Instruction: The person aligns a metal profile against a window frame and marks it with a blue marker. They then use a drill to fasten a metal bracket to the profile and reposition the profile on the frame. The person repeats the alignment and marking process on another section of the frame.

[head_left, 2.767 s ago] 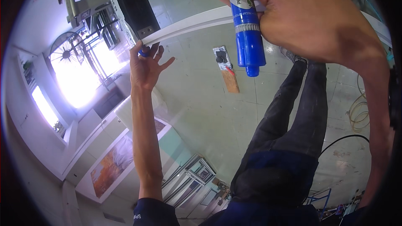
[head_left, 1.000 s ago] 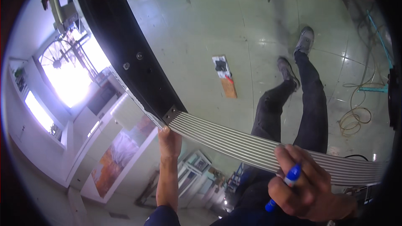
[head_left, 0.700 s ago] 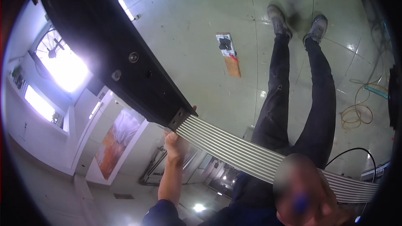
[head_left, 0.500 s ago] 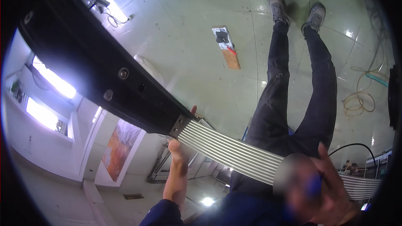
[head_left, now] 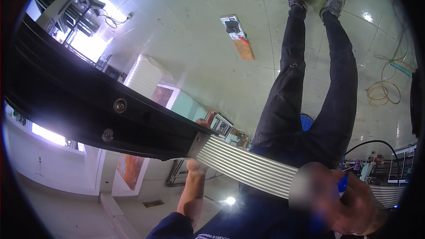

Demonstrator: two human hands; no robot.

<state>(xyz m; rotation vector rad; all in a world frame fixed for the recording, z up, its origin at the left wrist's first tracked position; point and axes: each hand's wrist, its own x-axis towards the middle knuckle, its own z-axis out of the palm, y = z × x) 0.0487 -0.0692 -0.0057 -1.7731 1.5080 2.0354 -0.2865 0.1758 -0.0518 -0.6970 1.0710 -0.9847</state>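
Gripping the end of a long black bar [head_left: 84, 95] with the left hand [head_left: 195, 167], arm bent at near centre, wrapped behind the bar and showing at both its near and far edges. Clutching a blue marker [head_left: 343, 183] in the curled right hand [head_left: 357, 201], close to the body at near right; cannot tell the exact pinch through a blurred patch, nor whether pressing on the ribbed silver strip [head_left: 248, 167]. Across the middle, bar to the left, strip from its end to the right, behind the right hand. Farther off, a pale glossy tiled floor [head_left: 190, 53], with a wooden board [head_left: 245, 49] at far centre, loosely coiled tubing [head_left: 380, 97] at right. At left, a white rounded bundle [head_left: 144, 74] and an orange picture panel [head_left: 130, 171].
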